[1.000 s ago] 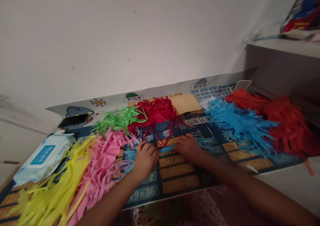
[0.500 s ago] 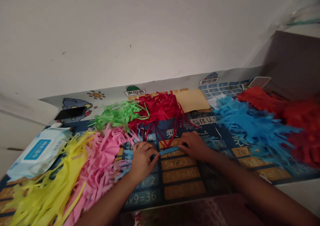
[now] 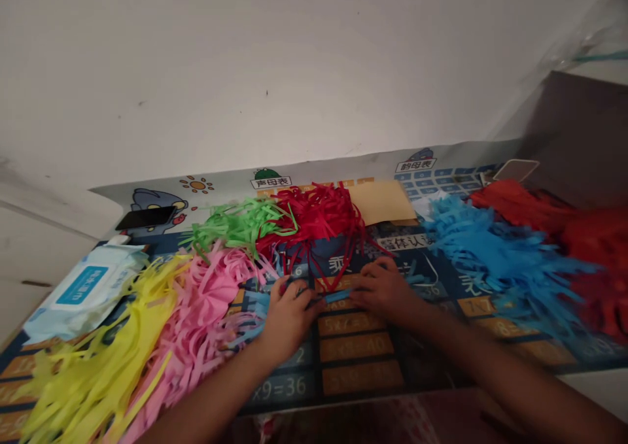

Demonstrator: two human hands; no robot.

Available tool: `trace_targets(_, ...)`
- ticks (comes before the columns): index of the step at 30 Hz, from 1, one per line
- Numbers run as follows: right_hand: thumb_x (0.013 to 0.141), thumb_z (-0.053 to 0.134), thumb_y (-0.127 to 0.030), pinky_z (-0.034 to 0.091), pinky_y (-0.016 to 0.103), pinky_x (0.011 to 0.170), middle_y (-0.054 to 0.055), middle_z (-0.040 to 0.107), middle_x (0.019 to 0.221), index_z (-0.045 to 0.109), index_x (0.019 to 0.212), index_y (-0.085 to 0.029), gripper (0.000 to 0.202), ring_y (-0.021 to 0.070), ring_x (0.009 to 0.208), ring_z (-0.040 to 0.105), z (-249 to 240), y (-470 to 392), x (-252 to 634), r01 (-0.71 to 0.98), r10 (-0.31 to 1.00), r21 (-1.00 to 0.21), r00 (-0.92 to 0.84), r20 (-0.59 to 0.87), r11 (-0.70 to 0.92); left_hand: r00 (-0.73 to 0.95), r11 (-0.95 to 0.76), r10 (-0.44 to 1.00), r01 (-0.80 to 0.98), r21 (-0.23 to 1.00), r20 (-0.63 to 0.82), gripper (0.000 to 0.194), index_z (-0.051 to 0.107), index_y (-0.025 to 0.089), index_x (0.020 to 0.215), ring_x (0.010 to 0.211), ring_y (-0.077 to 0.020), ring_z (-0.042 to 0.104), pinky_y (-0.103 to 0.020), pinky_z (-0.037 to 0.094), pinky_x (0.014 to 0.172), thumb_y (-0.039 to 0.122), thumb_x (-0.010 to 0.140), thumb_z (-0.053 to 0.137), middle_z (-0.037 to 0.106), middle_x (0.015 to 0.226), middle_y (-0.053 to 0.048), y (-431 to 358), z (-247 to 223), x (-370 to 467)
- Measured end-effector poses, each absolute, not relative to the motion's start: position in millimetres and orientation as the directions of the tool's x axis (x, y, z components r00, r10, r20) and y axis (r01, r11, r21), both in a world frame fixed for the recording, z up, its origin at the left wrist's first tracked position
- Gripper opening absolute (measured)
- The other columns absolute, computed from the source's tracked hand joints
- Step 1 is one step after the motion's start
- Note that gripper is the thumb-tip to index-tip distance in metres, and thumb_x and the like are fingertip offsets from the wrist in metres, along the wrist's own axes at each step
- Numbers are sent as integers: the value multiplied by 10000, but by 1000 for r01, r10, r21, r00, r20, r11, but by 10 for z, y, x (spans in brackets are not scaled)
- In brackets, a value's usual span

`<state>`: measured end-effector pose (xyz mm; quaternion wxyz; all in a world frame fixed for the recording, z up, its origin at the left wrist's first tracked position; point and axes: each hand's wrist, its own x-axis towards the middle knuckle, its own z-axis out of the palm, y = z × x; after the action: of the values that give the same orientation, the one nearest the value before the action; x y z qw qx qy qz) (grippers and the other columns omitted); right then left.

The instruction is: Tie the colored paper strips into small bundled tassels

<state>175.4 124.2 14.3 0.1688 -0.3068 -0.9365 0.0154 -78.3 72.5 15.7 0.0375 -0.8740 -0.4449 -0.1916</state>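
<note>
A narrow blue paper strip (image 3: 337, 295) lies low over the printed table mat, stretched between my two hands. My left hand (image 3: 292, 313) has its fingers curled over the strip's left end. At the other end, my right hand (image 3: 383, 291) pinches the strip with bent fingers. Blue fringe (image 3: 258, 307) shows just left of my left hand, beside the pink fringed paper (image 3: 210, 293). Beyond the hands sits a heap of red paper strips (image 3: 324, 215), touching the green strips (image 3: 240, 222). My fingers cover both ends of the held strip.
Yellow fringed paper (image 3: 108, 352) and a wipes pack (image 3: 83, 290) lie on the left, with a phone (image 3: 147, 218) behind. To the right are a blue fringed bundle (image 3: 500, 254) and red fringed paper (image 3: 589, 235). Tan paper (image 3: 383, 202) rests near the wall.
My hands have come closer together, so less of the blue strip shows between them. The left hand shifted slightly right. The whole view has moved a little.
</note>
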Motion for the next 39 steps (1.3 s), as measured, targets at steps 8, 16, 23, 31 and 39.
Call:
trace_targets(8,941,508,-169,272,416,903,34,648,830,640,802,-171,192,198,892,485,173,1276,1614,438,392,141,-880,268,888,588,-637,716,771,7,375,78,677,255,906,1022,-225,554,-526,239,1039,262,863,612,695,889,6,803,248,-647)
trace_targets(16,917,549,-205,307,419,834,65,652,938,646,929,-174,102,236,940,501,239,1116,1425,604,572,24,-767,292,797,607,-623,699,776,-95,377,119,663,223,885,953,-210,547,-515,272,1009,160,903,564,675,883,-8,778,192,-624)
trace_targets(23,947,529,-188,304,398,855,42,672,912,671,952,-204,143,216,947,526,45,983,1526,600,598,-102,-740,307,794,665,-721,626,692,-23,407,215,658,215,1064,890,-202,530,-434,345,914,118,915,537,644,838,-25,667,122,-799)
trace_targets(31,867,673,-279,309,332,760,16,697,862,712,785,-218,110,187,855,538,-31,1070,1873,612,727,-405,-635,259,679,533,-653,757,634,414,378,216,723,205,946,733,-157,553,-287,409,680,219,940,508,621,729,-32,699,68,-954)
trace_targets(39,859,671,-286,297,337,782,17,667,902,707,814,-224,86,191,883,530,-32,1077,1896,624,785,-506,-586,201,595,452,-532,846,682,502,283,168,732,227,876,769,-172,590,-324,425,741,305,907,586,672,792,-32,690,83,-923)
